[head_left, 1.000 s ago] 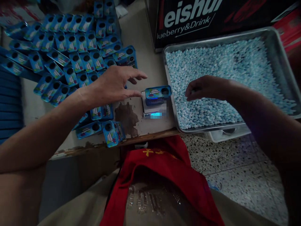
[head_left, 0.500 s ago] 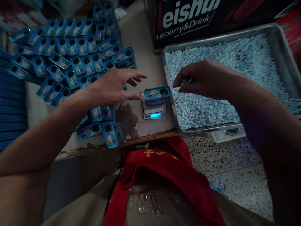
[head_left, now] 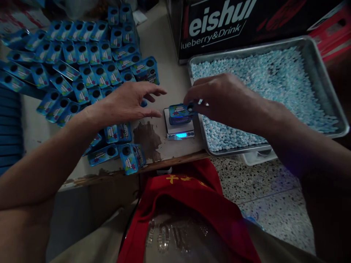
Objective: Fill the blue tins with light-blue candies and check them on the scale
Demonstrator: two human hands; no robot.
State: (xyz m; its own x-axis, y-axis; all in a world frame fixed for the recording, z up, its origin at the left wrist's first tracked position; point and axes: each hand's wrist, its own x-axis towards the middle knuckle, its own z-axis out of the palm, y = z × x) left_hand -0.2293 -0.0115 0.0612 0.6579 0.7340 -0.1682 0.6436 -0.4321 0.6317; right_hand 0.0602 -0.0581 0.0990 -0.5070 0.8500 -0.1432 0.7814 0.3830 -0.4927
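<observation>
A blue candy tin (head_left: 179, 115) with a round dark opening lies on a small digital scale (head_left: 179, 129), whose display glows blue. My right hand (head_left: 219, 93) is over the tin's right end, fingers pinched around a few pale blue candies (head_left: 202, 103) close to the opening. To the left of the scale my left hand (head_left: 134, 100) hovers with thumb and fingers apart, holding nothing. On the right, a metal tray (head_left: 207, 144) holds a thick layer of the same small candies.
Rows of similar blue tins (head_left: 82, 53) cover the left of the worn table (head_left: 153, 22). Two more tins (head_left: 128, 157) stand near its front edge. Behind the tray is a black printed box (head_left: 219, 25). A white container (head_left: 256, 157) shows beneath the tray.
My right hand has moved left from above the tray to the tin's opening, carrying candies. My left hand has shifted slightly left and stays spread.
</observation>
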